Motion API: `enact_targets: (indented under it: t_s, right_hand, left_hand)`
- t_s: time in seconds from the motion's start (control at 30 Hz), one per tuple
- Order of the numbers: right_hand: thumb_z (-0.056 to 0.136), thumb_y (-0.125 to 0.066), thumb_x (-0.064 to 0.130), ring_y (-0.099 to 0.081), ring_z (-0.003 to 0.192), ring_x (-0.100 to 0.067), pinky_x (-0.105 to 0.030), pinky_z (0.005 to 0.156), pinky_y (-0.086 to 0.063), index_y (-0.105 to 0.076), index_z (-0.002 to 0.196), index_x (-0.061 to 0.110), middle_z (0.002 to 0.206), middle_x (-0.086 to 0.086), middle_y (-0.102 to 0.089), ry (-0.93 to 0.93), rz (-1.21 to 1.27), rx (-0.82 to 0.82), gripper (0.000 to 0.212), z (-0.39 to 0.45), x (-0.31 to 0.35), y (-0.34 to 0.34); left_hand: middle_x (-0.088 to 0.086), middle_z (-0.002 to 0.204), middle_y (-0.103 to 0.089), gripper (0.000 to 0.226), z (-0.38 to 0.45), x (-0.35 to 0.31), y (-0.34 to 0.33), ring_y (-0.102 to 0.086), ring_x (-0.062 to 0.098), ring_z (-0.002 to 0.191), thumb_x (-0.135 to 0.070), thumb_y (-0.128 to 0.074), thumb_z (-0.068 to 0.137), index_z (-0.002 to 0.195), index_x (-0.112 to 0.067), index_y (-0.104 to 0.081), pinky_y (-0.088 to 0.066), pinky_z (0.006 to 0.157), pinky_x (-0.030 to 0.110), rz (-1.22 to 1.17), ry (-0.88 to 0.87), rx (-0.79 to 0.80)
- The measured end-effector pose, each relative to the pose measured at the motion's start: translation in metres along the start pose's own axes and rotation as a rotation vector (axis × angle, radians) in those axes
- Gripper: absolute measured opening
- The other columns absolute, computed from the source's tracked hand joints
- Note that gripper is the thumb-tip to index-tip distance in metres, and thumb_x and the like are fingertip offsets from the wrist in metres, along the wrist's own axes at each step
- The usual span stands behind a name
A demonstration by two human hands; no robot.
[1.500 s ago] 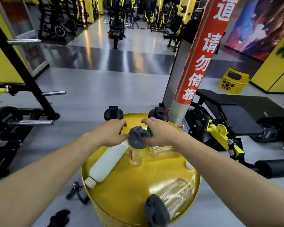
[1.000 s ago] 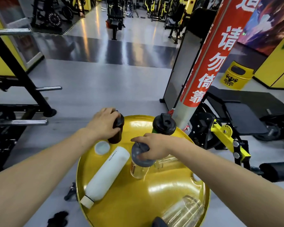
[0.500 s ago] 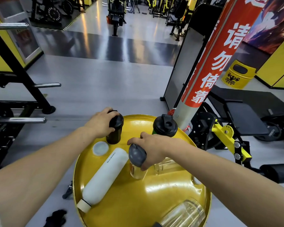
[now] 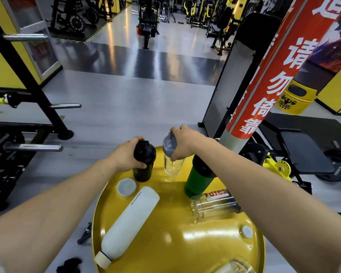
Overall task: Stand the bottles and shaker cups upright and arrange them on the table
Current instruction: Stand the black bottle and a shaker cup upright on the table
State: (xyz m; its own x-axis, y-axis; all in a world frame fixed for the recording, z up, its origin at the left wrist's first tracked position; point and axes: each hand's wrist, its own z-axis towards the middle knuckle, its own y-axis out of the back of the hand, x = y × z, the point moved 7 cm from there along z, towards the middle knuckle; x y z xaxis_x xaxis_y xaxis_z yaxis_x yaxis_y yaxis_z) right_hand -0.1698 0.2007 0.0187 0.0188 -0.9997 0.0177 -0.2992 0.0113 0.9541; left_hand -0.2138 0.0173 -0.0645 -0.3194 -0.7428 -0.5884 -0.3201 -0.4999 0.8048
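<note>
— Hands?
— Left hand [image 4: 126,154] grips the upright black shaker [image 4: 144,161]; right hand [image 4: 182,143] holds the clear shaker [image 4: 172,164] by its lid.
— Table [image 4: 175,243]?
— White bottle [image 4: 126,223] and clear cup [image 4: 213,205] lie flat; green shaker [image 4: 197,180] stands.

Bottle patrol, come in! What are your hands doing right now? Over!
Left hand gripping upright black shaker. Right hand holding clear grey-lidded cup. White bottle lying flat.
</note>
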Motion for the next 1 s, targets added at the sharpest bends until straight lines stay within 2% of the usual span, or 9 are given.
enact_targets:
  t_s: [0.17, 0.27, 0.43, 0.57, 0.67, 0.73, 0.83, 0.9, 1.0]
  right_hand:
    - [0.066, -0.084, 0.053, -0.062, 0.101, -0.032, -0.039, 0.074, -0.054, -0.039, 0.143, 0.019, 0.121, -0.006, -0.057, -0.037, -0.064, -0.005, 0.095, 0.025, -0.005, -0.017]
    - [0.066, -0.086, 0.051, -0.060, 0.094, -0.030, -0.039, 0.071, -0.054, -0.040, 0.141, 0.017, 0.109, -0.004, -0.055, -0.045, -0.019, 0.013, 0.094, 0.033, -0.006, -0.017]
    - [0.067, -0.086, 0.053, -0.058, 0.093, -0.030, -0.038, 0.070, -0.050, -0.038, 0.142, 0.014, 0.106, -0.004, -0.054, -0.053, -0.028, 0.044, 0.096, 0.031, -0.012, -0.017]
    - [0.067, -0.086, 0.053, -0.060, 0.094, -0.031, -0.040, 0.073, -0.054, -0.037, 0.142, 0.014, 0.108, -0.005, -0.055, -0.056, -0.027, 0.059, 0.097, 0.029, -0.014, -0.018]
    - [0.068, -0.086, 0.053, -0.059, 0.096, -0.030, -0.042, 0.078, -0.056, -0.038, 0.143, 0.014, 0.112, -0.006, -0.058, -0.057, -0.028, 0.060, 0.097, 0.028, -0.015, -0.018]
    - [0.069, -0.085, 0.055, -0.056, 0.094, -0.029, -0.039, 0.075, -0.053, -0.039, 0.142, 0.014, 0.110, -0.006, -0.055, -0.050, -0.025, 0.050, 0.096, 0.028, -0.015, -0.019]
    - [0.068, -0.083, 0.061, -0.058, 0.099, -0.029, -0.040, 0.080, -0.054, -0.038, 0.144, 0.014, 0.122, -0.008, -0.060, -0.045, -0.034, 0.044, 0.100, 0.029, -0.016, -0.022]
    - [0.069, -0.079, 0.067, -0.059, 0.113, -0.033, -0.043, 0.088, -0.054, -0.033, 0.150, 0.015, 0.135, -0.010, -0.058, -0.036, -0.023, 0.040, 0.106, 0.029, -0.019, -0.022]
    - [0.076, -0.068, 0.073, -0.050, 0.133, -0.037, -0.044, 0.100, -0.048, -0.022, 0.158, 0.017, 0.152, -0.013, -0.047, -0.028, 0.116, 0.041, 0.109, 0.021, -0.029, -0.015]
  left_hand:
    - [0.001, 0.126, -0.059, 0.095, 0.005, 0.004, 0.001, -0.057, 0.027, 0.112, -0.040, -0.092, 0.055, 0.133, -0.032, -0.038, -0.051, 0.089, 0.038, 0.013, -0.036, -0.011]
    - [-0.001, 0.125, -0.060, 0.093, 0.010, 0.003, 0.001, -0.057, 0.026, 0.110, -0.038, -0.092, 0.056, 0.133, -0.031, -0.041, -0.046, 0.083, 0.031, 0.000, -0.044, -0.038]
    - [-0.002, 0.128, -0.059, 0.093, 0.015, 0.002, -0.002, -0.056, 0.025, 0.113, -0.039, -0.091, 0.057, 0.135, -0.032, -0.040, -0.047, 0.088, 0.032, -0.027, -0.043, -0.046]
    - [-0.003, 0.130, -0.058, 0.094, 0.017, 0.001, 0.000, -0.056, 0.026, 0.115, -0.041, -0.090, 0.058, 0.135, -0.036, -0.037, -0.049, 0.094, 0.037, -0.011, -0.029, -0.030]
    - [-0.003, 0.129, -0.058, 0.093, 0.016, 0.001, 0.001, -0.056, 0.025, 0.114, -0.040, -0.090, 0.058, 0.134, -0.036, -0.037, -0.050, 0.092, 0.037, -0.008, -0.030, -0.013]
    - [-0.003, 0.128, -0.058, 0.092, 0.014, 0.001, 0.001, -0.056, 0.025, 0.113, -0.039, -0.091, 0.059, 0.135, -0.035, -0.038, -0.049, 0.090, 0.035, -0.013, -0.032, -0.019]
    - [-0.002, 0.130, -0.058, 0.094, 0.014, 0.001, 0.001, -0.056, 0.026, 0.115, -0.038, -0.091, 0.059, 0.136, -0.033, -0.038, -0.049, 0.091, 0.035, -0.019, -0.025, -0.016]
    - [0.000, 0.133, -0.057, 0.097, 0.015, 0.000, 0.000, -0.055, 0.027, 0.118, -0.038, -0.091, 0.059, 0.139, -0.031, -0.036, -0.048, 0.093, 0.035, -0.007, -0.011, 0.001]
    - [0.004, 0.146, -0.046, 0.113, 0.014, -0.003, 0.000, -0.048, 0.028, 0.129, -0.046, -0.090, 0.057, 0.149, -0.028, -0.028, -0.044, 0.103, 0.038, 0.006, 0.015, 0.017]
